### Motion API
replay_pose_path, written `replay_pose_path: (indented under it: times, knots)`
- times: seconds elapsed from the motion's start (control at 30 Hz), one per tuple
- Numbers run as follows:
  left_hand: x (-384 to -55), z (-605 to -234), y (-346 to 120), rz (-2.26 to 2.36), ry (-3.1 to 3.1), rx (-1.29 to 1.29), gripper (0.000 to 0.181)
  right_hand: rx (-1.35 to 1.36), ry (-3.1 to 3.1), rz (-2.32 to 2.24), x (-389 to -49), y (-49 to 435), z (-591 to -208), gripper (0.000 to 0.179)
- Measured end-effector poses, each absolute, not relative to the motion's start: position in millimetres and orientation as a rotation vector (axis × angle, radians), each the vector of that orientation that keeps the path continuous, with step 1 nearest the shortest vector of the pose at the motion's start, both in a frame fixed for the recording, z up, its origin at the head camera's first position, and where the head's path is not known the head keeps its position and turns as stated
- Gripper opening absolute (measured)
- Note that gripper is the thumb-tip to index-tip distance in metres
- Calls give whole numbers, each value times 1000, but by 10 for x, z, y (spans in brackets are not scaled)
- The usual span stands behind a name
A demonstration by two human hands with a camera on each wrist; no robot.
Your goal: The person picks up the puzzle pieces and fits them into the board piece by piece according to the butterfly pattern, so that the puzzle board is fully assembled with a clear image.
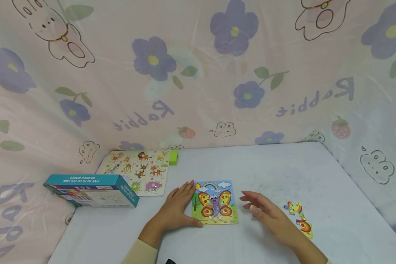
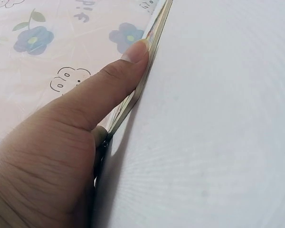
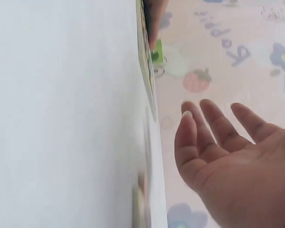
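Butterfly puzzle point(image 1: 215, 211) lies flat on the table point(image 1: 250, 168), lower ctr of frame. My L hand point(image 1: 175, 208) is spread against its left side, thumb touching near the bottom L corner. My R hand point(image 1: 267, 214) hangs free just off its right side, fingers loosely bent. Loose pcs point(image 1: 305, 227) lie lower right. Mid-left: teal box point(image 1: 89, 180), animal board point(image 1: 148, 165) partly behind, sm. green block point(image 1: 173, 158) alongside.

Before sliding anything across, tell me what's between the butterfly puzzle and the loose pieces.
In the head view, the right hand is between the butterfly puzzle and the loose pieces; otherwise, bare white tabletop shows there.
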State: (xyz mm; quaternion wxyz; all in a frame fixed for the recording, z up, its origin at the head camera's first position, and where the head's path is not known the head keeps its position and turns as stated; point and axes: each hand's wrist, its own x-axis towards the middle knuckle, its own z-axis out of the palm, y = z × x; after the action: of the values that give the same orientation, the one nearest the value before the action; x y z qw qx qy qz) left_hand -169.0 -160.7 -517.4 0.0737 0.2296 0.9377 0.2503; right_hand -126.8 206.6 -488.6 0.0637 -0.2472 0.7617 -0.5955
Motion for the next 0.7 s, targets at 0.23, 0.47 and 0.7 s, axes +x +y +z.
replay_pose_path:
  times: [0.23, 0.47, 0.7]
  knots:
    - [-1686, -5192, -1597, 741, 2817, 684, 136, -755, 2197, -1893, -1318, 2557, -4836, 53]
    - [-1695, -5215, -1591, 745, 2821, 687, 136, -761, 2088, -2047, -1371, 2931, -4833, 60]
    - [-1692, -5200, -1608, 734, 2821, 685, 136, -762, 1999, -2207, -1382, 3157, -4873, 62]
